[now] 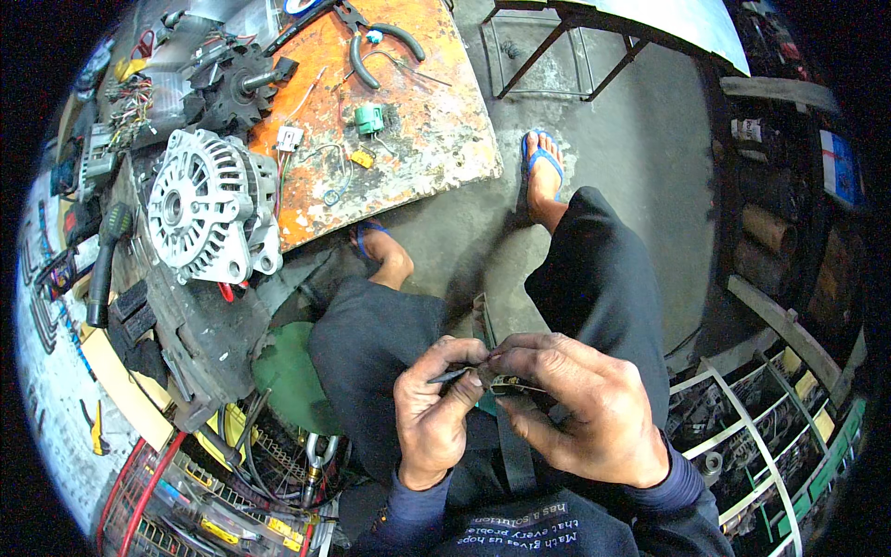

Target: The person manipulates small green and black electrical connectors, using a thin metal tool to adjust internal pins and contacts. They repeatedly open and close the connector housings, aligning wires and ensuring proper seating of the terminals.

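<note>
A: Position of the small metal part (pixel 509 382)?

B: Over the lap, between both hands. Right hand (pixel 594 418) pinches it with thumb and forefinger closed on it.

A: Left hand (pixel 436 408)?

B: Fingers clamped on a thin dark tool (pixel 452 375), tip touching the part. Alternator housing (pixel 209 209) lies well apart on the bench.

Alternator housing (pixel 206 212) is matt cast metal, the orange worktop (pixel 436 102) is scuffed, stained board, pliers (pixel 382 48) have rubbery black grips.
</note>
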